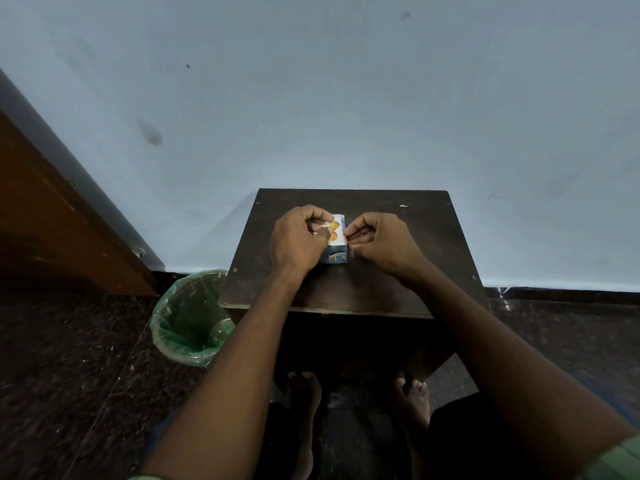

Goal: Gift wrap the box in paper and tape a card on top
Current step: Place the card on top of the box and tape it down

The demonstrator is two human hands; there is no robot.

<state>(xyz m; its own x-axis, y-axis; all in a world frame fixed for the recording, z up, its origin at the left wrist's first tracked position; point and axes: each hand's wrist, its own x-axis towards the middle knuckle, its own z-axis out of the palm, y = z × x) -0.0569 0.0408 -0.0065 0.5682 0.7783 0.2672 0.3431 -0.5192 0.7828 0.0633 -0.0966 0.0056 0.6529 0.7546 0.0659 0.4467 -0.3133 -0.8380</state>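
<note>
One wrapped box (336, 257), blue paper with an animal print, sits mid-table (398, 271). One white card (336, 230) with two orange blobs lies on top; no legible text. Left hand (298, 240) is curled, its fingers pressing the card. Right hand (382, 242) is curled at the box's right edge, pinching something too small to identify. One green-lined bin (190, 320) stands left of the table.

A small dark wooden worktop (398, 271) is standing against a pale blue wall (346, 98), a round bin lined with a green plastic bag (188, 320) is sitting just beside its left edge on the dark speckled floor (69, 358), and a brown wooden door (52, 220) is showing at the left.
</note>
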